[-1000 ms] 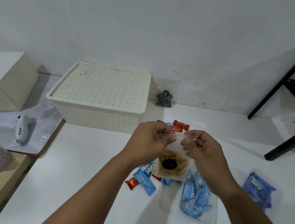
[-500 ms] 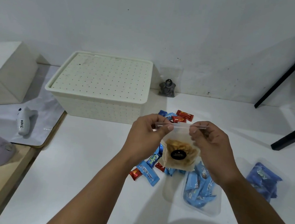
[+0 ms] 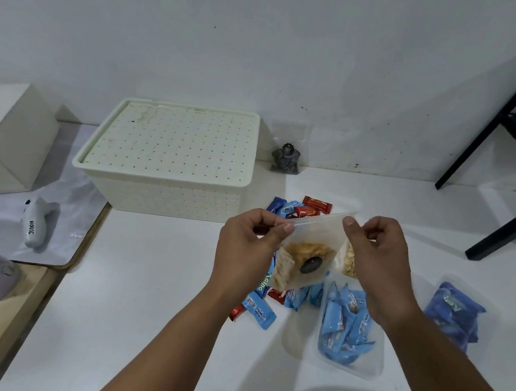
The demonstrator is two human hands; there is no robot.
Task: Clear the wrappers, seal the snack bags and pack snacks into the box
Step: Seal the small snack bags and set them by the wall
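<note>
Desk (image 3: 142, 294): strewn with loose wrapped snacks, unpacked.
Perforated box (image 3: 170, 159): lid on, behind the hands.
Left hand (image 3: 245, 251), right hand (image 3: 377, 266): each pinching a top corner of the zip snack bag (image 3: 305, 258), held above the desk.
Progress: early; sealing underway, packing left.

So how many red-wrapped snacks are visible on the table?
4 red snacks: two beyond the held bag, two below the left hand; others may be hidden.
</note>
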